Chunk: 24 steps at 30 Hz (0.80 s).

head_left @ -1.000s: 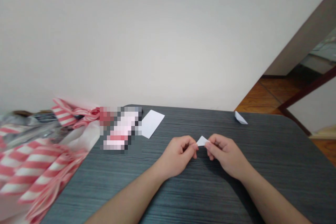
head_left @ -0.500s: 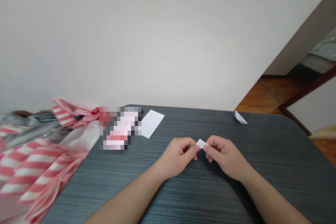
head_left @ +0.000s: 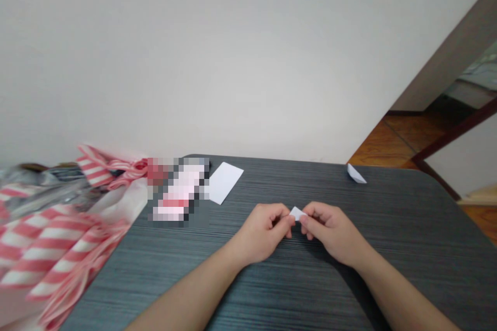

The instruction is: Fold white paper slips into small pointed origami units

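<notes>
A small piece of white folded paper (head_left: 297,212) is pinched between my two hands, its pointed top showing above the thumbs. My left hand (head_left: 267,231) grips its left side between thumb and fingers. On the right side, my right hand (head_left: 326,231) holds it in the same way. Most of the paper's lower part is covered by the thumbs. Both hands are just over the dark wood-grain table (head_left: 272,289).
A white paper sheet (head_left: 225,182) lies flat at the back left, beside a blurred-out phone-like object (head_left: 180,189). Another folded white paper (head_left: 356,174) rests near the back right edge. Red-and-white striped cloth (head_left: 54,240) is heaped left of the table, and a wall (head_left: 248,62) rises behind.
My right hand has shifted very slightly left and down against the paper. Everything else stays where it was.
</notes>
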### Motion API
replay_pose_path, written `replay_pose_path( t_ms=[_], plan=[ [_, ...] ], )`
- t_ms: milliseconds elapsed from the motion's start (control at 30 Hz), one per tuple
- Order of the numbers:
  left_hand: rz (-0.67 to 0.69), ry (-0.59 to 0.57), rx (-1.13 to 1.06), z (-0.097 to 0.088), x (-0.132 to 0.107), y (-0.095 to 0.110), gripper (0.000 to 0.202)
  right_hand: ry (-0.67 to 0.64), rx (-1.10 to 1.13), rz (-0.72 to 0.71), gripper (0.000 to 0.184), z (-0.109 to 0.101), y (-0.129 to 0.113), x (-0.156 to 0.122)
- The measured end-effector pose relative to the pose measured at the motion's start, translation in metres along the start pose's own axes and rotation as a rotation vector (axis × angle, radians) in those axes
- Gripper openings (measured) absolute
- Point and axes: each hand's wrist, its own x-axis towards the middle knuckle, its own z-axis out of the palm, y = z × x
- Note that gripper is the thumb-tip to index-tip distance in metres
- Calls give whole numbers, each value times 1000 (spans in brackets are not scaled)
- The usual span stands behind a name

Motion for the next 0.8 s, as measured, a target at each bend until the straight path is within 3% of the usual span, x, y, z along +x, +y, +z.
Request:
replay_pose_path(
  t_ms=[400, 800],
  plan=[
    [-11, -11, -38, -1, 1, 4, 30, -63, -43, 28, 24, 2, -5, -2],
    [-44, 19, -58, -1, 0, 3, 33, 3, -62, 7, 22, -2, -3, -1]
  ],
)
